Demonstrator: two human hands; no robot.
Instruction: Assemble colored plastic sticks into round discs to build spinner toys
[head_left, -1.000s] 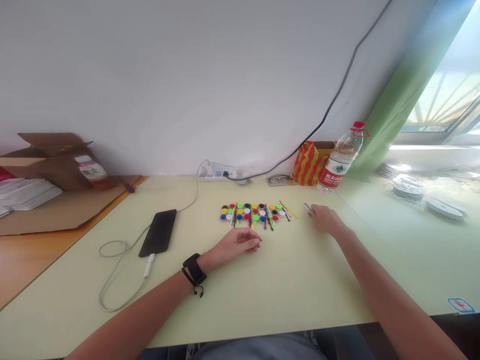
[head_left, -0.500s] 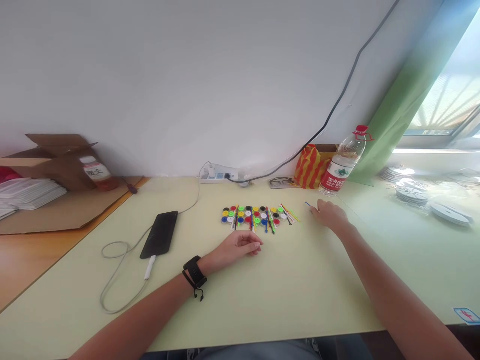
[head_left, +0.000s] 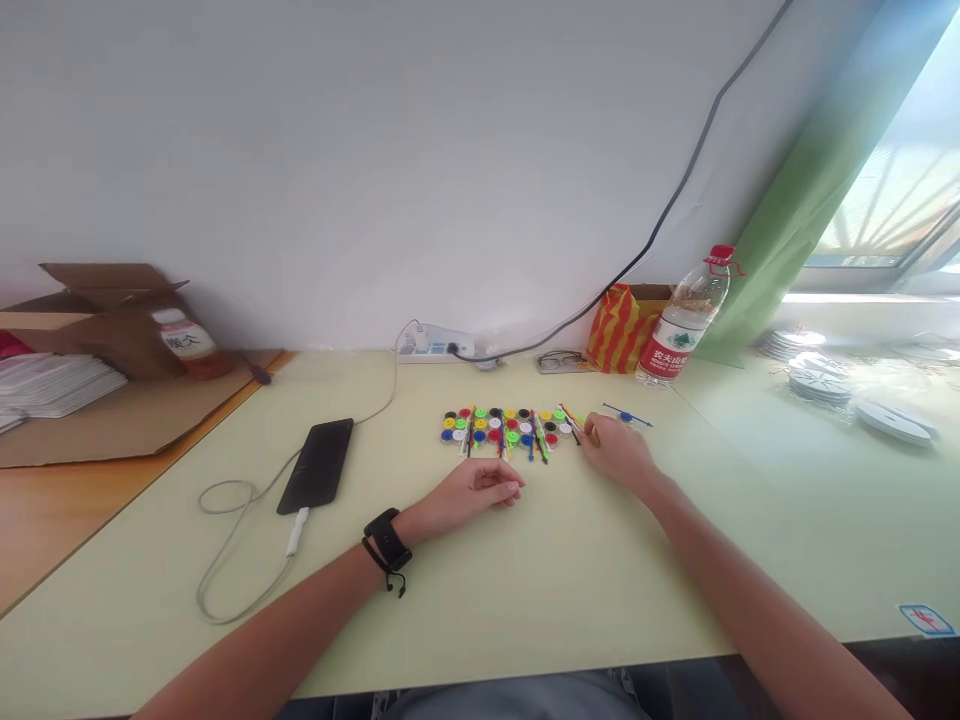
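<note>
My left hand [head_left: 481, 487] rests on the table just in front of the coloured round pieces [head_left: 512, 425], fingers loosely curled in and the thumb lying against them; nothing shows in it. Thin coloured plastic sticks [head_left: 533, 438] with arrow-like ends lie in bunches across the rows of round pieces. At the right end of the rows, my right hand [head_left: 619, 448] pinches at a yellow-green stick [head_left: 592, 436], which its fingers partly hide. Other sticks lie right beside those fingertips. A blue stick [head_left: 628, 414] lies alone on the table behind the right hand.
Left of the hands lies a black phone [head_left: 316, 466] with a charging cable [head_left: 204, 575]. Along the wall are a power strip [head_left: 435, 345], glasses [head_left: 561, 361], a striped bag [head_left: 619, 330] and a large water bottle [head_left: 681, 325]. Stacked white discs [head_left: 817, 382] sit far right, a cardboard box [head_left: 112, 315] far left.
My right hand has let go of the blue stick, which now lies on the table, and has moved left to the sticks at the end of the rows. My left hand stays put.
</note>
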